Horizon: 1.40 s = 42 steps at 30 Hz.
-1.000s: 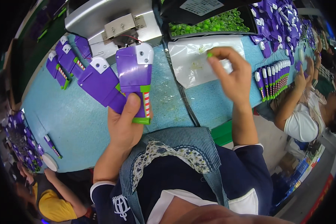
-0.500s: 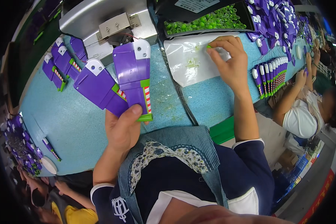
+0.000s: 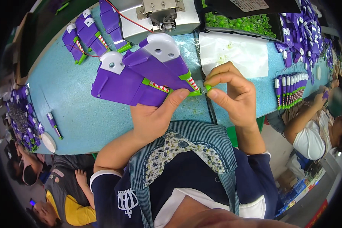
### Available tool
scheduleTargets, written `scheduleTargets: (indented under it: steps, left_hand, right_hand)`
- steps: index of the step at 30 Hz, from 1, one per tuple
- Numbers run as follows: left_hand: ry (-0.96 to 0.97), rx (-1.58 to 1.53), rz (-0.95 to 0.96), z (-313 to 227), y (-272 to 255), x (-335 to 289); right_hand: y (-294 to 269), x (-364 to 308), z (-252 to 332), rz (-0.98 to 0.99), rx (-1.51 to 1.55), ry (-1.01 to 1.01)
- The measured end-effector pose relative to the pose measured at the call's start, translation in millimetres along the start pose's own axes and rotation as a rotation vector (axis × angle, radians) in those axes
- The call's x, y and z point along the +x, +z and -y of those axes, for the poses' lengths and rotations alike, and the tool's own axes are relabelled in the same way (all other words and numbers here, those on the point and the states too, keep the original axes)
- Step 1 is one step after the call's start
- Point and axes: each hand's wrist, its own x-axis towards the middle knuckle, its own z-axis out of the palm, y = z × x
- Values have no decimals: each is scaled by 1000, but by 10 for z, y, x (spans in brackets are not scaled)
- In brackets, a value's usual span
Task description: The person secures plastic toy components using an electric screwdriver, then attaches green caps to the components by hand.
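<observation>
Two purple wing-shaped plastic parts with white corners, an upper one (image 3: pixel 150 62) and a lower one (image 3: pixel 119 85), are fanned out in my left hand (image 3: pixel 152 119). Each carries a red-and-white striped strip and green trim along one edge. The thumb of that hand presses near their green ends. My right hand (image 3: pixel 235 98) pinches a small green plastic piece (image 3: pixel 208 87) between thumb and forefinger. That piece is right beside the green end of the upper part; whether the two touch I cannot tell.
A metal fixture (image 3: pixel 161 19) stands ahead, near several more purple parts (image 3: pixel 91 34). Small green pieces fill a black bin (image 3: pixel 279 34) behind a white sheet (image 3: pixel 235 53). Slim assembled pieces (image 3: pixel 290 89) stand in a row at right, before a purple heap (image 3: pixel 302 38). Co-workers sit on both sides.
My right hand has come from over the white sheet to the held parts, bringing the green piece. My left hand has raised the purple parts and moved right, turning their green ends toward it.
</observation>
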Motion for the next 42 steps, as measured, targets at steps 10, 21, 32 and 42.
scheduleTargets:
  steps: [10,21,32,42]
  left_hand:
    - [-48,115,-7,20,17,-118]
    - [-164,-29,-101,27,-362,-188]
    - [-148,66,-512,-87,-1610,348]
    - [-265,418,-531,67,-1832,807]
  right_hand:
    - [104,-65,-119,33,-75,70]
    - [408,125,-129,160,-167,73]
    - [611,719,-403,115,-656,-425]
    - [618,705,-399,136,-751,-423]
